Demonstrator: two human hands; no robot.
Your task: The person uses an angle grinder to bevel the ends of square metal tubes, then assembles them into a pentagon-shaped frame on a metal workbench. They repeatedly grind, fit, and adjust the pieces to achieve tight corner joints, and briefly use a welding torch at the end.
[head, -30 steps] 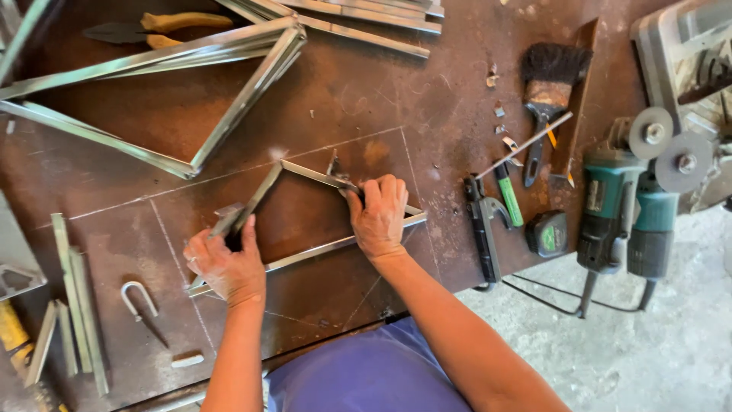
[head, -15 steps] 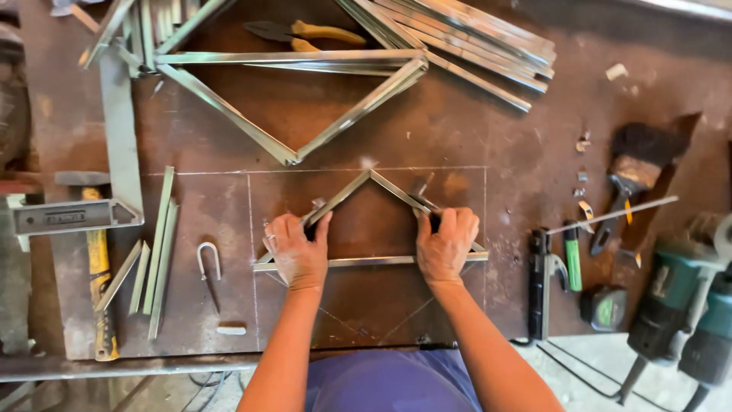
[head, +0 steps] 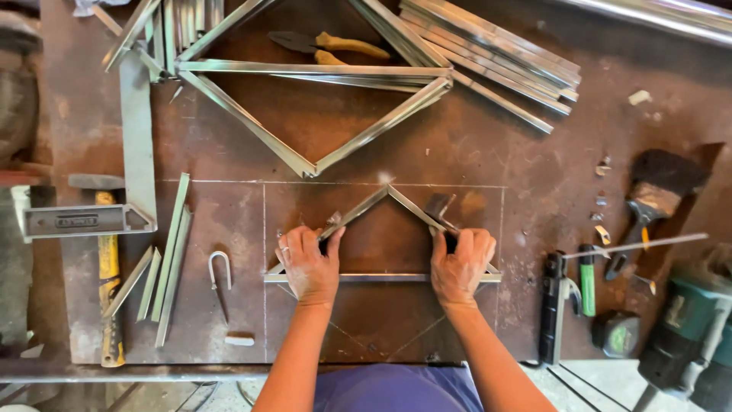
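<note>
On rusty brown steel bench (head: pixel 534 175) | small triangle of thin grey metal strips (head: pixel 381 276) lies on chalk lines | left hand (head: pixel 309 263), right hand (head: pixel 460 263) each pressing a sloped strip | risk: uneven pressure could shift unjoined corners off lines

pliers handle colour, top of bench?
Yellow-orange handles on the pliers, lying inside the upper metal triangle frame; head view.

Both forearms enter from 6 o'clock, bare, angled slightly inward toward 12 o'clock. Left hand (head: pixel 309 263) palm down, fingers curled, knuckles toward 12 o'clock, ring on one finger. Right hand (head: pixel 460 263) palm down, fingers bent, level with the left, well apart from it.
</note>
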